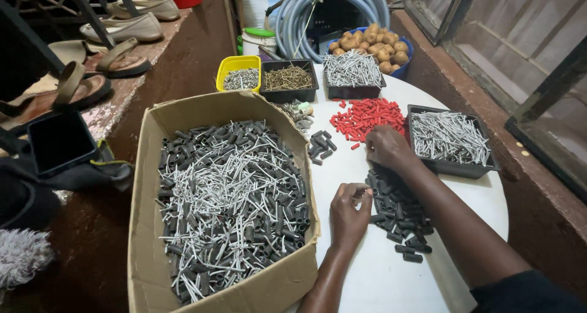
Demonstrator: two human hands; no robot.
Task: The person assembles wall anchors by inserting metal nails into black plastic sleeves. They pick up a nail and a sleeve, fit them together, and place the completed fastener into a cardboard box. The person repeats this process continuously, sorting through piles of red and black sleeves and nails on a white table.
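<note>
My left hand (pixel 350 215) has a pinching grip on a small grey plug (pixel 365 194), while my right hand (pixel 385 148) rests curled over the plug pile (pixel 400 218) on the desk (pixel 379 276).

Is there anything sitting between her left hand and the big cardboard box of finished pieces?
Nothing visible does. The left hand rests on bare white table just right of the cardboard box; only the box's own raised wall lies between. The dark plug pile is on its other side.

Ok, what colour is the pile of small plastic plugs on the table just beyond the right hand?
Red, clearest in the head view: the plugs lie loose beyond the right hand.
</note>
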